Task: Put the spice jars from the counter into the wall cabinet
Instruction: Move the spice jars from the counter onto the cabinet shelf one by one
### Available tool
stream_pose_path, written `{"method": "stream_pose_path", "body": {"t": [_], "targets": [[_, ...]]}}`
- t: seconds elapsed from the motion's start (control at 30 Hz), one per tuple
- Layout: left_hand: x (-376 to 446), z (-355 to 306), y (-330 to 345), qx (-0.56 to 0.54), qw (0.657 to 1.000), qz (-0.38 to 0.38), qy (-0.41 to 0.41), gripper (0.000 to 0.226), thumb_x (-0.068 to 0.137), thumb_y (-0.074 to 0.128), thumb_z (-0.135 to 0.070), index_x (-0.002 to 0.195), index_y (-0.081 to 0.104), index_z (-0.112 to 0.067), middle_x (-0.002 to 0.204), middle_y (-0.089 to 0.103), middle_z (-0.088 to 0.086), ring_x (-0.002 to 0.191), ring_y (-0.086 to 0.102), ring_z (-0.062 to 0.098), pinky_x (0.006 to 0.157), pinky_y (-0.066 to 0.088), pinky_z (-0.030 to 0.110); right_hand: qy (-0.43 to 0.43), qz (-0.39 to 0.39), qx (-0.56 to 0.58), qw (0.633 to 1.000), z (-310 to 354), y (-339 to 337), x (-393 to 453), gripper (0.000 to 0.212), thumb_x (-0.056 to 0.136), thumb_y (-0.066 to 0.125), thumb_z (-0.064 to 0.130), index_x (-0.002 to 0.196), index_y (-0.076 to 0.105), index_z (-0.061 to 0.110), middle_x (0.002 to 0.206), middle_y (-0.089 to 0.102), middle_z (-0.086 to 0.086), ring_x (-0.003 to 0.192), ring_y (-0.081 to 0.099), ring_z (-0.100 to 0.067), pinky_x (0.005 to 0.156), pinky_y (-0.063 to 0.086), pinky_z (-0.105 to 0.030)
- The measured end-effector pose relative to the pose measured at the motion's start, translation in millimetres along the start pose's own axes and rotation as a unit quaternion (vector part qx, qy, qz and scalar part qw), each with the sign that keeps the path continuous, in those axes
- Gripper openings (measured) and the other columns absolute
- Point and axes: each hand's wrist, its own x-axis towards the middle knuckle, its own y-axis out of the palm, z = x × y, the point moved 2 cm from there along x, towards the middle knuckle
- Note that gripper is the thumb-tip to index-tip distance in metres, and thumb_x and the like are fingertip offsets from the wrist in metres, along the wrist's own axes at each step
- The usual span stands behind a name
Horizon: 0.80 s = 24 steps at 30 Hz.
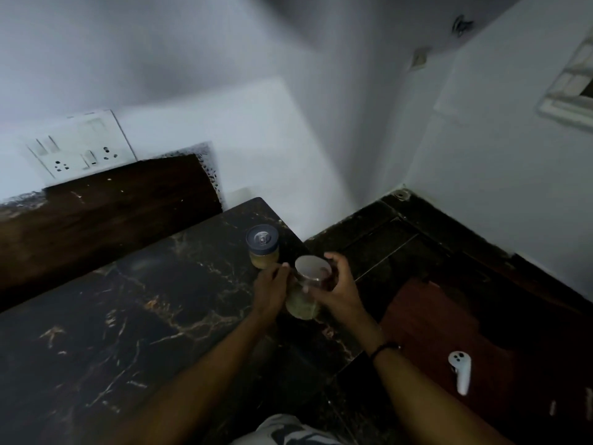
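Observation:
A clear spice jar with a silver lid [306,289] stands near the right edge of the dark marble counter [134,316]. My right hand [337,289] wraps around its right side. My left hand [271,290] touches its left side, fingers at the lid's rim. A second jar with a grey-blue lid [262,247] and tan contents stands just behind, free of both hands. The wall cabinet is out of view.
A white socket plate [80,146] sits on the wall above a dark wooden backsplash [106,210]. Past the counter's right edge lie a dark tiled floor, a red mat [433,332] and a white hand controller [461,370].

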Motion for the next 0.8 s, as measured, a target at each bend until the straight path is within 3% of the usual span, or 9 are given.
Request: {"method": "stream_pose_path", "body": {"t": [0.07, 0.17, 0.23, 0.3, 0.4, 0.5, 0.63, 0.73, 0.8], "targets": [[0.0, -7.4, -12.6, -0.042, 0.999, 0.0, 0.005, 0.034, 0.1, 0.053, -0.025, 0.08, 0.066, -0.001, 0.076, 0.063, 0.02, 0.07, 0.058, 0.028, 0.069, 0.048, 0.044, 0.034, 0.04, 0.119, 0.991, 13.2, -0.3, 9.7, 0.071, 0.061, 0.085, 0.02, 0.121, 0.052, 0.04, 0.123, 0.063, 0.0, 0.109, 0.065, -0.015, 0.082, 0.056, -0.028], [-1.6, -16.5, -26.7, -0.178, 0.98, 0.082, -0.041, 0.039, 0.097, 0.054, -0.039, 0.104, 0.07, -0.004, 0.102, 0.073, 0.02, 0.096, 0.069, 0.036, 0.086, 0.055, 0.049, 0.066, 0.051, 0.249, 0.965, 28.6, 8.9, 20.3, 0.049, 0.073, 0.069, 0.012, 0.119, 0.055, 0.021, 0.116, 0.068, -0.01, 0.1, 0.067, -0.029, 0.079, 0.056, -0.042], [-9.1, -22.9, -31.7, -0.236, 0.956, 0.153, -0.078, 0.048, 0.092, 0.053, -0.051, 0.118, 0.068, -0.014, 0.115, 0.073, 0.013, 0.107, 0.069, 0.032, 0.085, 0.058, 0.046, 0.096, 0.049, 0.308, 0.945, 34.6, 20.6, 20.8, 0.03, 0.078, 0.058, 0.02, 0.108, 0.064, 0.017, 0.103, 0.071, -0.012, 0.09, 0.066, -0.03, 0.078, 0.054, -0.043], [-17.9, -28.4, -33.6, -0.29, 0.933, 0.183, -0.109, 0.055, 0.088, 0.055, -0.055, 0.124, 0.067, -0.015, 0.121, 0.071, 0.013, 0.109, 0.068, 0.032, 0.087, 0.057, 0.047, 0.138, 0.067, 0.345, 0.926, 37.2, 32.2, 18.5, 0.032, 0.084, 0.05, 0.03, 0.101, 0.072, 0.015, 0.096, 0.073, -0.014, 0.085, 0.068, -0.031, 0.074, 0.055, -0.039], [-30.7, -33.2, -41.1, -0.354, 0.907, 0.179, -0.143, 0.053, 0.084, 0.06, -0.054, 0.117, 0.072, -0.014, 0.122, 0.07, 0.017, 0.106, 0.068, 0.032, 0.092, 0.054, 0.048, 0.193, 0.073, 0.354, 0.912, 36.0, 46.9, 14.3, 0.055, 0.089, 0.042, 0.037, 0.122, 0.06, -0.002, 0.108, 0.065, -0.024, 0.092, 0.063, -0.037, 0.077, 0.053, -0.04], [-40.0, -30.3, -51.8, -0.368, 0.897, 0.197, -0.145, 0.05, 0.089, 0.056, -0.049, 0.121, 0.071, -0.014, 0.123, 0.069, 0.017, 0.107, 0.067, 0.031, 0.1, 0.05, 0.05, 0.221, 0.06, 0.322, 0.919, 31.4, 58.4, 8.9, 0.06, 0.094, 0.036, 0.036, 0.131, 0.051, -0.008, 0.119, 0.056, -0.032, 0.101, 0.056, -0.041, 0.084, 0.048, -0.044], [-47.1, -17.6, -68.4, -0.393, 0.89, 0.147, -0.181, 0.056, 0.092, 0.049, -0.042, 0.135, 0.059, -0.008, 0.139, 0.057, 0.023, 0.126, 0.053, 0.039, 0.112, 0.035, 0.06, 0.21, 0.062, 0.298, 0.929, 32.7, 74.7, 3.2, 0.049, 0.095, 0.038, 0.03, 0.123, 0.057, -0.005, 0.114, 0.058, -0.03, 0.099, 0.057, -0.041, 0.084, 0.049, -0.045], [-49.9, -11.3, -83.4, -0.389, 0.896, 0.113, -0.181, 0.054, 0.091, 0.049, -0.042, 0.133, 0.06, -0.01, 0.137, 0.058, 0.023, 0.126, 0.053, 0.04, 0.11, 0.037, 0.061, 0.192, 0.084, 0.273, 0.939, 42.5, 87.9, 3.5, 0.037, 0.096, 0.038, 0.027, 0.108, 0.066, 0.005, 0.104, 0.065, -0.023, 0.089, 0.062, -0.037, 0.079, 0.051, -0.043], [-47.0, -14.4, -91.9, -0.392, 0.901, 0.108, -0.151, 0.051, 0.087, 0.057, -0.04, 0.13, 0.062, -0.014, 0.133, 0.062, 0.021, 0.127, 0.054, 0.042, 0.108, 0.039, 0.063, 0.197, 0.107, 0.271, 0.936, 53.4, 95.5, 4.4, 0.042, 0.096, 0.04, 0.031, 0.112, 0.067, 0.003, 0.103, 0.067, -0.022, 0.09, 0.063, -0.037, 0.082, 0.051, -0.044]]}}
